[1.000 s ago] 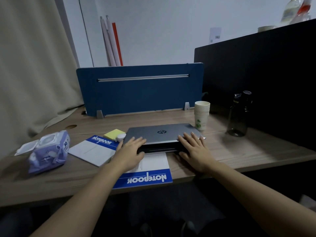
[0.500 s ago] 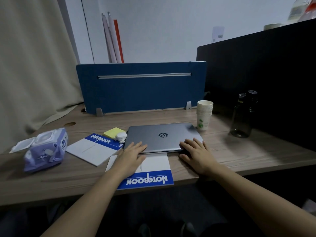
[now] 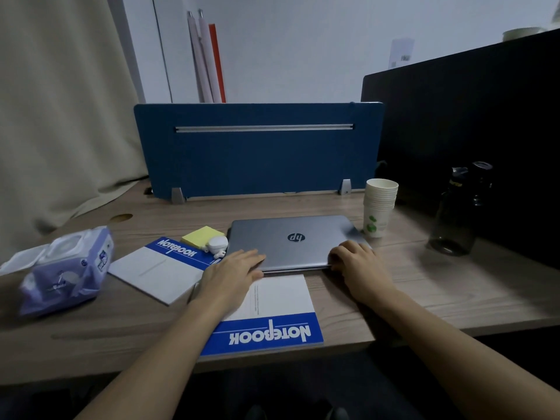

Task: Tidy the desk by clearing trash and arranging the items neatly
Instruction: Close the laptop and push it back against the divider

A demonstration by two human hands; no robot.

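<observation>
A closed silver laptop (image 3: 291, 237) lies flat in the middle of the wooden desk (image 3: 424, 286). My left hand (image 3: 233, 274) rests on its front left corner, fingers flat. My right hand (image 3: 357, 265) curls over its front right corner. A blue and white notebook (image 3: 272, 322) lies at the desk's front edge, partly under the laptop and my left wrist. A second notebook (image 3: 160, 268) lies to the left. Yellow sticky notes (image 3: 203, 236) and a small white earbud case (image 3: 216, 245) sit beside the laptop's left edge.
A purple wet-wipe pack (image 3: 66, 268) with its lid open lies far left. Stacked paper cups (image 3: 378, 212) and a dark water bottle (image 3: 460, 210) stand to the right. A blue divider panel (image 3: 257, 153) lines the back, a black partition (image 3: 485, 122) the right.
The laptop lid has come fully down from slightly ajar. Both hands stayed on its front corners, and my right fingers have curled over the edge.
</observation>
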